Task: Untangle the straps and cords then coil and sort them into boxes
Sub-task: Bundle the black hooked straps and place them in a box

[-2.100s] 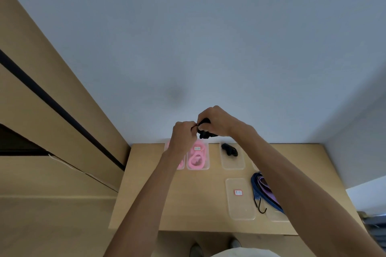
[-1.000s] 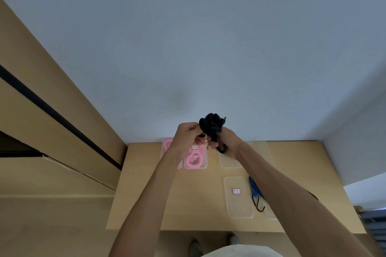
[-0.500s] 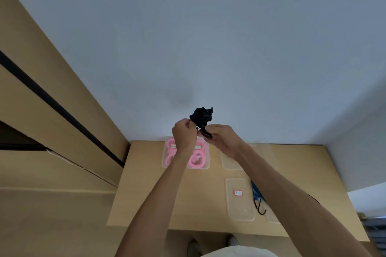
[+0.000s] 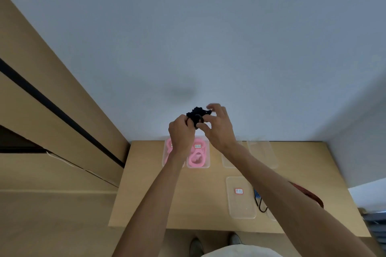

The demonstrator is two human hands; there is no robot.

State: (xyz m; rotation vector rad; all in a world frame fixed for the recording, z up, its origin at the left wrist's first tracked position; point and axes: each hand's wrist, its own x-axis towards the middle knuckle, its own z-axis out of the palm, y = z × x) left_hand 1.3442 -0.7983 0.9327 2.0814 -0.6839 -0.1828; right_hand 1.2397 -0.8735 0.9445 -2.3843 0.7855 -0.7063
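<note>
- Black cord (image 4: pixel 196 115): a small bundle held up in front of the wall, above the far edge of the table (image 4: pixel 146 194), between both hands.
- Left hand (image 4: pixel 181 133): fingers curled round the cord's lower left side, gripping it.
- Right hand (image 4: pixel 218 126): thumb and a finger pinch the bundle's right edge; the other fingers are raised and spread, off the cord.
- Step in hand, judged: finishing the coil before boxing.
- Advice: keep the left grip firm so the loops do not spring apart; let the right hand lay each turn flat and tuck the loose end under a turn, not merely against it.
- Boxes: two far-left boxes hold pink coils (image 4: pixel 197 157); a clear box (image 4: pixel 241 200) with a red-edged label lies near, seemingly empty; further clear boxes stand beyond the right forearm.
- Risk, judged: releasing over the box untucked would let the coil unwind.
- Blue strap (image 4: pixel 257 194) with a hook lies beside the labelled box, mostly hidden by the arm.
</note>
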